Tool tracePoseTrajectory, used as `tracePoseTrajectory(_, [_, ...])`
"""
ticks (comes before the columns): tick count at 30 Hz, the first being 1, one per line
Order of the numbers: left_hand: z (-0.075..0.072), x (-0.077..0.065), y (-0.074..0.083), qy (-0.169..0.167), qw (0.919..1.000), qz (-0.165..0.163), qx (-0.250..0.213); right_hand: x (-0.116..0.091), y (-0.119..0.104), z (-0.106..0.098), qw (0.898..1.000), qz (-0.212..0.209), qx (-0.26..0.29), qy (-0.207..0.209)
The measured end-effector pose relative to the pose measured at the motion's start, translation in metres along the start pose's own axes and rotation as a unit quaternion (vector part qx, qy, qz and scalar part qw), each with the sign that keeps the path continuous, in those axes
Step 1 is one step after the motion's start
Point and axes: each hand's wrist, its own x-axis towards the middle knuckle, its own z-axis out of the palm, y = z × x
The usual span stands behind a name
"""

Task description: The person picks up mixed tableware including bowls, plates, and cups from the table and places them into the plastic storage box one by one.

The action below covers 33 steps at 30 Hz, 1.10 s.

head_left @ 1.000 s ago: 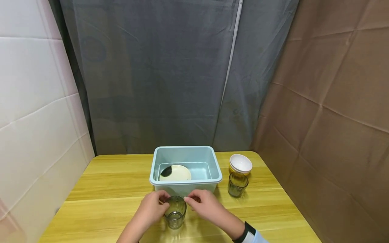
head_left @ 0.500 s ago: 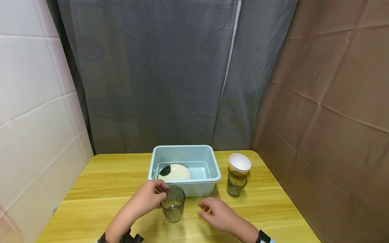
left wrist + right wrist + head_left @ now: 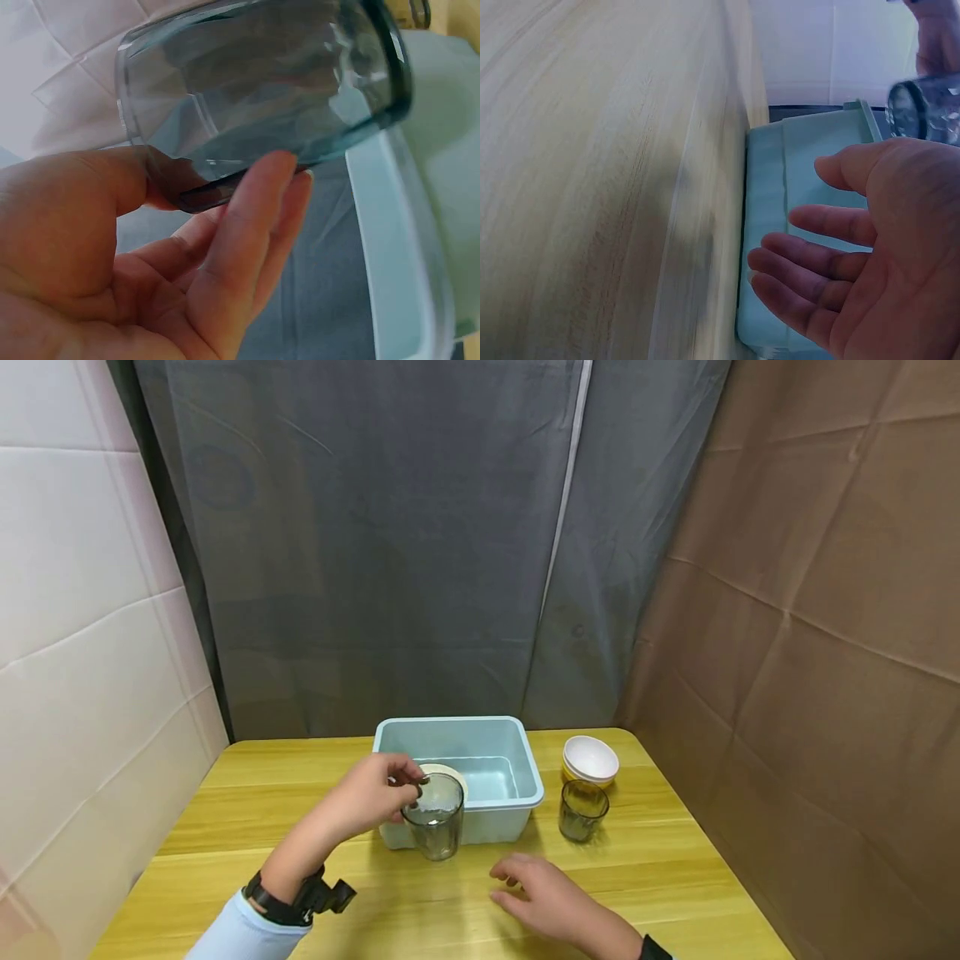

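My left hand [image 3: 375, 792] pinches the rim of a smoky grey drinking glass [image 3: 438, 827], thumb on one side of the wall and fingers on the other. The glass hangs above the table, overlapping the front wall of the light blue plastic tub [image 3: 502, 822] in the head view. In the left wrist view the glass [image 3: 255, 90] is close beside the tub's rim [image 3: 409, 240]. Inside the tub lies a cream plate [image 3: 453, 773], partly hidden behind the glass. My right hand [image 3: 551, 897] hovers over the table in front of the tub, fingers loosely bent, holding nothing.
A second smoky glass [image 3: 582, 814] stands upright on the wooden table [image 3: 247, 827], right of the tub. Just behind it are stacked bowls [image 3: 591, 758], white inside and yellow below. Cloth walls [image 3: 420, 543] enclose the table at the back and both sides.
My left hand has lifted the glass off the table and carried it forward to the tub's front edge. My right hand has let go of the glass's rim and drawn away to the right.
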Motion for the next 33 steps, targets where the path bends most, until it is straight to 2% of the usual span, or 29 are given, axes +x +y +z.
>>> tracePoseTrajectory(6, [-0.011,0.035,0.014,-0.002,0.9997,-0.023,-0.005,-0.005,0.001,-0.005,0.999,0.011,0.029,-0.009])
tracePoseTrajectory(9, [-0.015,0.056,0.015,0.007,0.9993,-0.038,0.001,-0.008,0.002,-0.005,0.999,0.008,0.031,-0.006])
tracePoseTrajectory(13, [-0.016,0.083,0.011,0.015,0.9989,-0.042,0.016,-0.011,0.005,-0.006,0.999,0.018,0.043,-0.012])
tracePoseTrajectory(19, [-0.010,0.119,0.006,0.016,0.9982,-0.046,0.035,-0.016,0.010,-0.007,0.998,0.027,0.053,-0.013])
tracePoseTrajectory(26, [0.001,0.159,0.000,-0.001,0.9961,-0.065,0.059,-0.020,0.009,-0.007,0.998,0.036,0.058,-0.011])
tracePoseTrajectory(33, [0.015,0.183,-0.003,-0.024,0.9914,-0.071,0.107,-0.025,0.009,-0.006,0.997,0.049,0.061,-0.007])
